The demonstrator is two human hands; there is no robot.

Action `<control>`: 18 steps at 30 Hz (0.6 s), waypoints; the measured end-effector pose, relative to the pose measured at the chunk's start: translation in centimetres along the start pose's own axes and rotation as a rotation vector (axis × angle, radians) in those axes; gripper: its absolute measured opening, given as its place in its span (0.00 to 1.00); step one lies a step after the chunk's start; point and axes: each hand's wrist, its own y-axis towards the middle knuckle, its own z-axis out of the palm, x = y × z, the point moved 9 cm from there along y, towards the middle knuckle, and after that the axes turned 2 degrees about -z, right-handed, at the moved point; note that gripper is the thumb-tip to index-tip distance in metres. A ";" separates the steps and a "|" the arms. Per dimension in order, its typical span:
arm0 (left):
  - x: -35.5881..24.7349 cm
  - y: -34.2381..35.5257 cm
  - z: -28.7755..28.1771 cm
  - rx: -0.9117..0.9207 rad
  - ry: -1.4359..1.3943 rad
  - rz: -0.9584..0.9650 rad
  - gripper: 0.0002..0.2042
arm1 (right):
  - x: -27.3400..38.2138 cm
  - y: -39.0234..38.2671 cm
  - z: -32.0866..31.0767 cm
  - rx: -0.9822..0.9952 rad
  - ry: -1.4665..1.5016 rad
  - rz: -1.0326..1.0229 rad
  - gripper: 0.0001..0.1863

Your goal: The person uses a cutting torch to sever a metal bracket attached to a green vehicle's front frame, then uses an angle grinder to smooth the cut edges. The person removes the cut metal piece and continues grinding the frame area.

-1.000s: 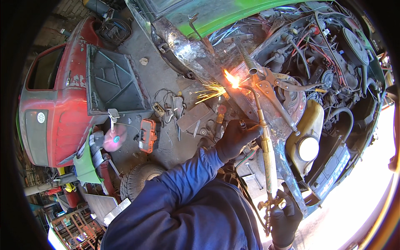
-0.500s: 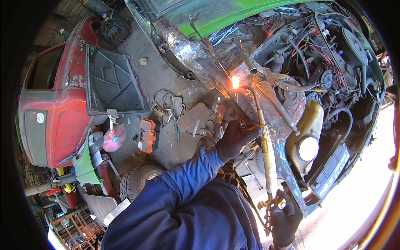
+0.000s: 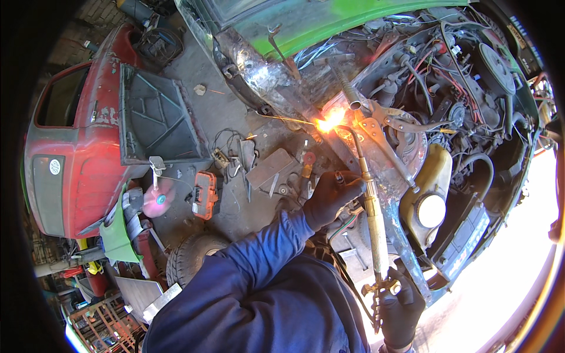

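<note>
A brass gas torch point(image 3: 375, 230) slants up from my body to the green car's front body panel. My right hand point(image 3: 402, 308), in a black glove, is closed around its lower end by the valve knobs. My left hand point(image 3: 333, 199), also gloved, is closed, its thumb side against the torch below the neck; its curled fingers are partly hidden. At the bent tip a bright flame point(image 3: 331, 121) plays on the metal edge, throwing sparks and hiding the heated spot. Locking pliers point(image 3: 373, 130) clamp the panel just right of the flame, next to a metal tube point(image 3: 348, 93).
An engine bay with a yellowed reservoir point(image 3: 426, 187) and a battery point(image 3: 466, 238) lies right. On the floor are an orange toolbox point(image 3: 205, 194), metal scraps point(image 3: 269, 168) and a tire point(image 3: 193, 259). A spinning fan point(image 3: 159, 199) and red car body point(image 3: 88, 159) stand left.
The glow at the torch tip has grown wider and brighter, with a long spark streaking left. Both hands keep their hold; the whole view has shifted slightly.
</note>
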 end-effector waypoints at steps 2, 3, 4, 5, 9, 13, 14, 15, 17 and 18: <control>0.2 0.0 -0.2 -0.022 -0.003 0.004 0.19 | 0.7 0.1 0.0 -0.012 -0.075 -0.070 0.17; 0.4 0.1 -0.2 -0.010 0.008 -0.007 0.19 | 0.8 0.1 0.0 -0.020 -0.069 -0.085 0.17; 0.6 0.1 -0.2 0.002 0.018 -0.020 0.19 | 1.0 0.1 0.0 -0.027 -0.063 -0.099 0.17; 0.7 0.2 -0.3 0.008 0.027 -0.025 0.19 | 1.3 0.1 -0.1 -0.033 -0.056 -0.113 0.18; 0.6 0.3 -0.2 0.037 0.002 -0.002 0.19 | 1.3 0.0 0.0 -0.005 -0.053 -0.072 0.18; 0.5 0.0 -0.2 0.023 -0.013 -0.012 0.19 | 1.7 0.0 0.1 -0.008 -0.086 -0.090 0.18; 0.5 0.0 -0.2 0.020 -0.032 -0.016 0.19 | 2.0 0.0 0.1 -0.015 -0.122 -0.125 0.18; 0.6 -0.1 -0.2 0.020 -0.048 -0.027 0.19 | 1.9 0.0 0.2 -0.010 -0.117 -0.106 0.18; 0.8 -0.2 -0.2 0.020 -0.081 -0.049 0.18 | 1.6 0.0 0.3 -0.001 -0.107 -0.068 0.18; 0.7 -0.2 -0.2 0.022 -0.079 -0.038 0.19 | 1.5 -0.1 0.3 -0.007 -0.089 -0.063 0.18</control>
